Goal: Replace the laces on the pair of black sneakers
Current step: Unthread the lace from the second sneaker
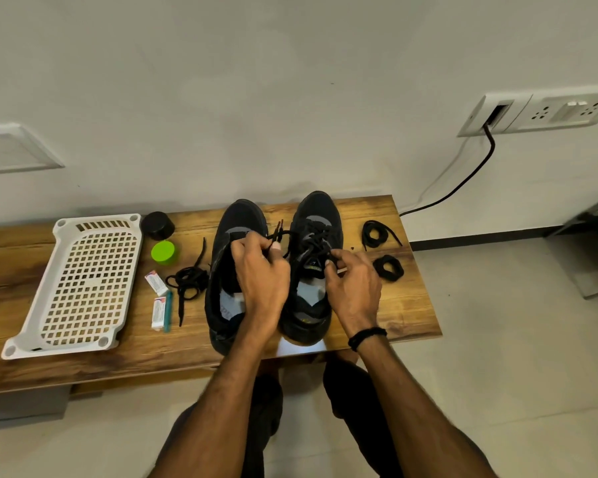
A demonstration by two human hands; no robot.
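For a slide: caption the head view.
Left hand and right hand pinch the lace on one black sneaker.

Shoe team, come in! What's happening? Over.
Left hand and right hand pinch the lace on right sneaker. Left sneaker shows no lace. Nothing blocking.

In front of me a wooden bench (32,270) runs along a plain off-white wall (290,81). A socket panel (546,112) sits on the wall to my right, a black cable (493,143) hanging from it. Pale floor (515,374) tiles lie beneath.
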